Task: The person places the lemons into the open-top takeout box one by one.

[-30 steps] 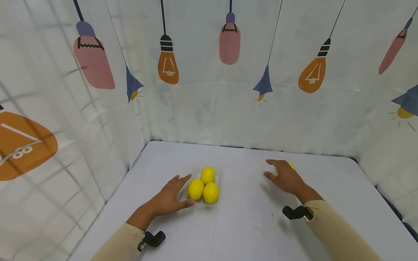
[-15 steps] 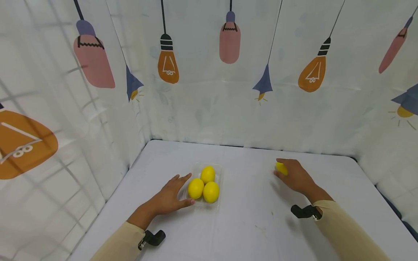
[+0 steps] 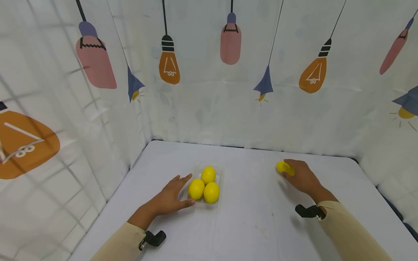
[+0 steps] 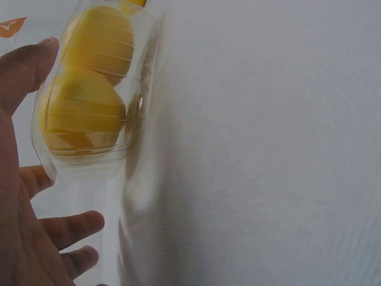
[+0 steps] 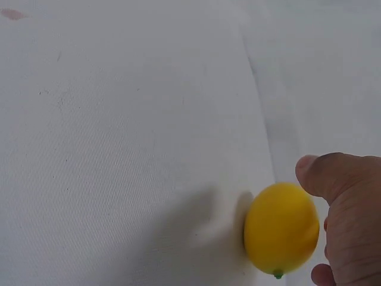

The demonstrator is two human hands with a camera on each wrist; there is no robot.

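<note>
My left hand (image 3: 169, 198) rests beside a clear plastic tray (image 3: 219, 186) with its fingers spread and its thumb near the tray's front corner. The tray holds three yellow lemons (image 3: 211, 192). In the left wrist view, the thumb (image 4: 27, 74) lies along the tray's side, and lemons (image 4: 83, 110) show through the clear wall. At the right, my right hand (image 3: 302, 177) is around one side of a single lemon (image 3: 282, 167) on the table. The right wrist view shows that lemon (image 5: 281, 229) with a green tip, thumb just above it and fingers partly hidden behind.
A white-covered table (image 3: 241, 224) lies under both hands. Behind it hangs a pale curtain (image 3: 209, 108) printed with lamps and bulbs, and another curtain (image 3: 81, 145) runs along the left side.
My right hand has moved rightward to the single lemon, which was mostly hidden behind it and now shows at the fingertips. My left hand and the tray have stayed in place.
</note>
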